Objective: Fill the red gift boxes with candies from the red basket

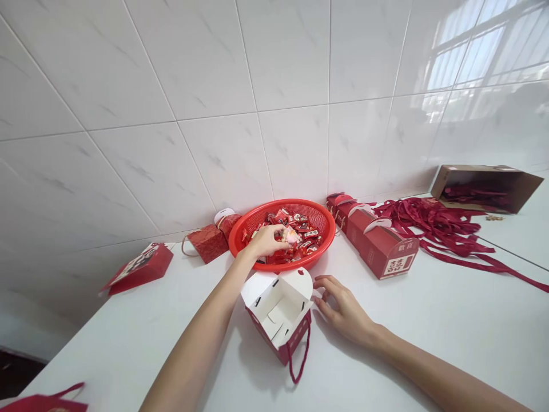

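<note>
Over the red plastic basket (281, 267) of wrapped candies (309, 233), my left hand (269, 240) is closed on a pinkish-white wrapped piece (291, 236). Below the basket stands an open red box (278, 320) with a white inside and a dark red cord handle (305, 356); some folded flaps show at its bottom. My right hand (342, 309) rests on the table just right of the box's raised flap, its fingers apart and curved, holding nothing.
Closed red boxes (373, 243) stand right of the basket, beside piled dark red ribbons (441, 223). A brown carton (484, 186) lies at the far right. Red bags (208, 243) and a red box (141, 268) are left, another red item (51, 402) at the lower left.
</note>
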`<state>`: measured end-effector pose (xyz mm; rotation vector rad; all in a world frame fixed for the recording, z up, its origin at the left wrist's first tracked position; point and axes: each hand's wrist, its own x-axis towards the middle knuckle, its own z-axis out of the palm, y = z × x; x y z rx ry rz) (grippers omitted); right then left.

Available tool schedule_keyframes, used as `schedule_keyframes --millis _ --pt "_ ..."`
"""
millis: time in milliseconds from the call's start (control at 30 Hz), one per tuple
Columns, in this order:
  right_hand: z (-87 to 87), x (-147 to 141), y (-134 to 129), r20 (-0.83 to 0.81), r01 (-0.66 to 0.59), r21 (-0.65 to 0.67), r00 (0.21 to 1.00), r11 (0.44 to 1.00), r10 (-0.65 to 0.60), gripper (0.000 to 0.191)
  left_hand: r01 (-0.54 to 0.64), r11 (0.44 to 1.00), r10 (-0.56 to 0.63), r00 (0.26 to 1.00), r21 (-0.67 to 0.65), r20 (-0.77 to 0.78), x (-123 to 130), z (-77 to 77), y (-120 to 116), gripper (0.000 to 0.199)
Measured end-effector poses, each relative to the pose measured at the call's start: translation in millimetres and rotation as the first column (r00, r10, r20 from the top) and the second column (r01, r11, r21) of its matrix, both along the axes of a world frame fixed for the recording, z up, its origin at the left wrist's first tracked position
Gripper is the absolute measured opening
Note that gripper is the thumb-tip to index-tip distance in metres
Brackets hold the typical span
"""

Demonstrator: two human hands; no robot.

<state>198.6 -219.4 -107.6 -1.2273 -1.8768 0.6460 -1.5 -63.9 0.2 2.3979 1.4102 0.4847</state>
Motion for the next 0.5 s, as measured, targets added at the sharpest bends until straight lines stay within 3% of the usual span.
schedule_keyframes --millis 200,500 --pt "2.4 0.5 -1.4 -0.007 -0.015 -0.013 1.0 1.0 0.015 0.02 -0.025 0.999 0.025 1.0 0.039 -0.001 -3.2 -3.9 3.1 0.036" --pt "4.5 -0.8 -2.1 -0.004 -0.021 -0.013 1.0 1.0 0.021 0.02 -0.265 0.962 0.272 0.955 0.071 -0.12 -2.2 2.4 -0.9 0.022"
